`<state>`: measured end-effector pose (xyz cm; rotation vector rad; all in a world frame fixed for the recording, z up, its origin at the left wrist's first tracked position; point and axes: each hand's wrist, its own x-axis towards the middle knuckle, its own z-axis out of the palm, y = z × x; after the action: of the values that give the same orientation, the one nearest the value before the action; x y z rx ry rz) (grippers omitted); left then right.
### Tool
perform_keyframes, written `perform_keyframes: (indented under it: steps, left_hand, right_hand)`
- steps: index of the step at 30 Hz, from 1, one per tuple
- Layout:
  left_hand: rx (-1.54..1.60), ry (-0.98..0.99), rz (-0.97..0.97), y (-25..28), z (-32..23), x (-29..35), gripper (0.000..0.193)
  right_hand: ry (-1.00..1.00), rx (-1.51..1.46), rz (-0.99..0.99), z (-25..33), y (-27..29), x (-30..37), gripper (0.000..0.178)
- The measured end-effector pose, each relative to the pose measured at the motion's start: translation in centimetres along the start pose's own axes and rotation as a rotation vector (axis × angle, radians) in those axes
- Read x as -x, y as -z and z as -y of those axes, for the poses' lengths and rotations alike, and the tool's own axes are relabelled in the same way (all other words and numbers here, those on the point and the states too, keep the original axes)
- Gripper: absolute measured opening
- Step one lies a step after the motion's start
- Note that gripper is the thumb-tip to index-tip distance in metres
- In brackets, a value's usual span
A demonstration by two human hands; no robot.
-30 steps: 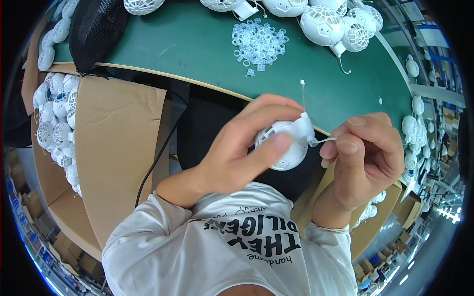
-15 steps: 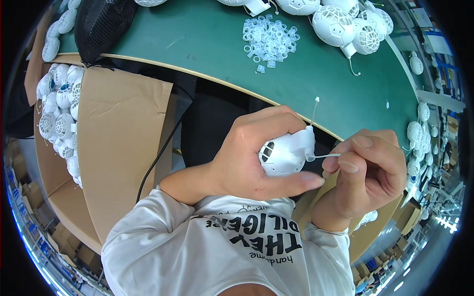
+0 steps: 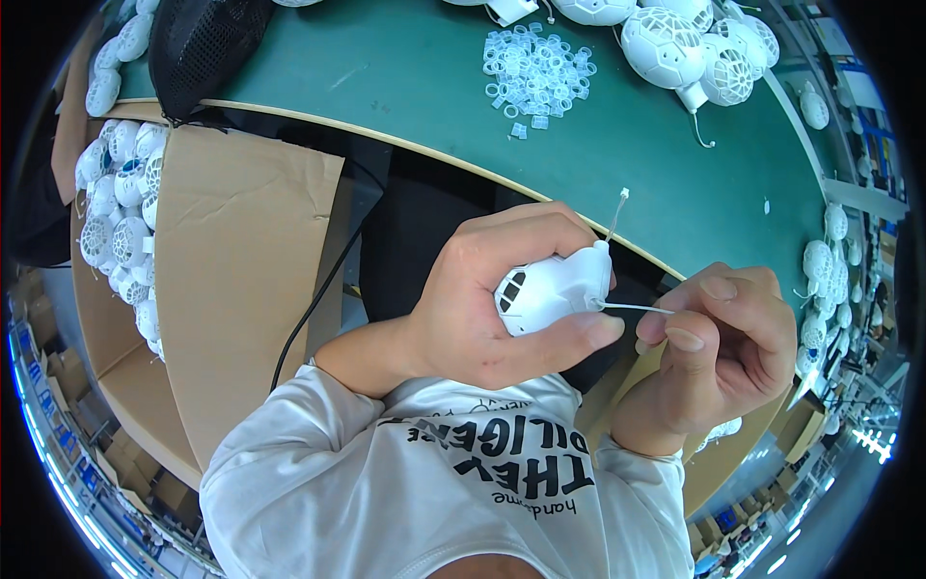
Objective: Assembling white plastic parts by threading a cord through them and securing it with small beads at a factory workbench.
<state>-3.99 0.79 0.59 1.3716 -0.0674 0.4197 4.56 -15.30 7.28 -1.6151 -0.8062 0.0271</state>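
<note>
My left hand (image 3: 492, 294) grips a white plastic ball-shaped part (image 3: 545, 289) with slotted openings, held close to my chest below the table edge. A thin white cable tie (image 3: 632, 308) sticks out of the part's neck toward the right. My right hand (image 3: 719, 347) pinches the end of that tie between thumb and forefinger. A second thin white strand (image 3: 617, 210) points up from the part's neck over the green table (image 3: 405, 87).
A heap of small clear plastic rings (image 3: 540, 72) lies on the green table. White perforated balls (image 3: 690, 48) sit at the far right. A black mesh object (image 3: 207, 43) rests at the left. An open cardboard box (image 3: 241, 270) holds several white balls (image 3: 121, 212).
The white part has turned in my left hand, its slotted side now facing me. My right hand has drawn the thin tie out to the right.
</note>
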Motion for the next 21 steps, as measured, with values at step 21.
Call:
perform_keyframes:
  steps: [21]
  left_hand:
    - [0.225,0.143,-0.036,0.1,-0.5,0.3,0.031]
  right_hand:
    - [0.156,-0.236,0.104,-1.4,0.1,-1.1,0.03]
